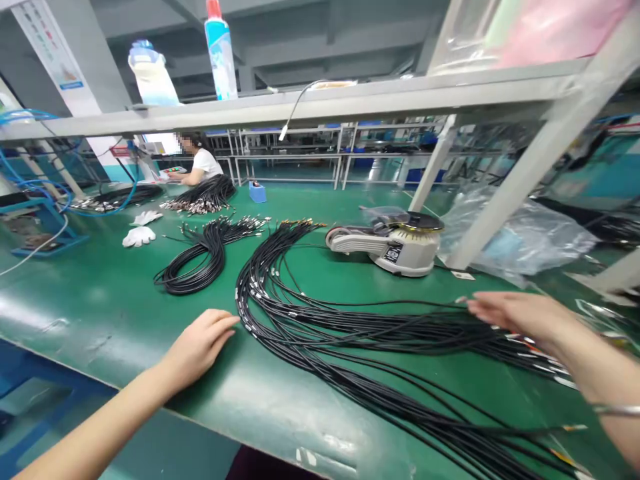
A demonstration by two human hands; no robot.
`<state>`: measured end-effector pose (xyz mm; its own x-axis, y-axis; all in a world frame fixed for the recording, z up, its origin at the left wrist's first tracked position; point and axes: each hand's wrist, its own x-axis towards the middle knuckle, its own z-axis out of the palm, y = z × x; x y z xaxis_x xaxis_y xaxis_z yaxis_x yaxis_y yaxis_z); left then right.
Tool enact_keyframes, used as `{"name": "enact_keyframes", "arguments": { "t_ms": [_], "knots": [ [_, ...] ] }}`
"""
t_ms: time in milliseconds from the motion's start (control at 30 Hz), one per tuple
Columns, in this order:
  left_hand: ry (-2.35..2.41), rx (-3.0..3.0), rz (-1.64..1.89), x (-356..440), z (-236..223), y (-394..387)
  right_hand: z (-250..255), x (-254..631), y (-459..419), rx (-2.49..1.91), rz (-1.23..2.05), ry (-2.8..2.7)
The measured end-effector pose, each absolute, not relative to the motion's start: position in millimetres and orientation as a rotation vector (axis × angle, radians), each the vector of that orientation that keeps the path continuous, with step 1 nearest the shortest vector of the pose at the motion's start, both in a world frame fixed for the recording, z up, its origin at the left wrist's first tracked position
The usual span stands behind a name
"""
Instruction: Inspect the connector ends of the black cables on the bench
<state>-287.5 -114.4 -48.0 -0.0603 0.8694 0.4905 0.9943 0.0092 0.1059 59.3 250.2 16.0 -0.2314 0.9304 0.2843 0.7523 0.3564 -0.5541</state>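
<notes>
A large loose bundle of black coaxial cables with metal connectors on their ends spreads across the green workbench. My left hand lies flat on the bench, fingers open, just beside the left edge of this bundle. My right hand is palm down over the far right part of the cables, fingers extended, apparently touching them without gripping. Behind the bundle stands a grey and white automatic tape dispenser. A coiled bundle of similar cables lies further left.
Another cable bundle and white gloves lie further along the bench. A seated co-worker works at the far end. A metal shelf rail with bottles spans overhead, and a plastic bag lies right, beside an upright shelf post.
</notes>
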Motion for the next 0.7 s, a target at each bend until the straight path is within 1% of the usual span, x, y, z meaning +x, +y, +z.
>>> {"name": "enact_keyframes", "arguments": {
  "t_ms": [67, 133, 200, 267, 333, 433, 567, 633, 700],
  "knots": [
    [-1.978, -2.016, -0.561, -296, -54, -104, 7, 57, 240, -1.596, 0.425, -2.119],
    [-1.939, -2.069, -0.533, -301, -59, -96, 8, 56, 219, -1.717, 0.382, -2.179],
    [-1.891, -2.085, -0.520, -303, -61, -91, 11, 53, 189, -1.705, 0.349, -2.238],
    [-1.838, -2.092, -0.500, -306, -62, -89, 7, 49, 155, -1.497, 0.402, -2.320],
    [-1.789, -2.107, -0.477, -308, -62, -89, -4, 42, 120, -1.111, 0.494, -2.467],
    [-1.747, -2.147, -0.449, -308, -60, -92, -23, 28, 74, -0.722, 0.486, -2.555],
    [-1.740, -2.167, -0.422, -305, -57, -90, -34, -14, 28, -0.435, 0.578, -2.722],
    [-1.717, -2.179, -0.434, -306, -56, -87, -36, -44, 13, -0.369, 0.530, -2.742],
    [-1.733, -2.166, -0.488, -307, -55, -83, -40, -73, 6, -0.378, 0.392, -2.754]
  ]
}}
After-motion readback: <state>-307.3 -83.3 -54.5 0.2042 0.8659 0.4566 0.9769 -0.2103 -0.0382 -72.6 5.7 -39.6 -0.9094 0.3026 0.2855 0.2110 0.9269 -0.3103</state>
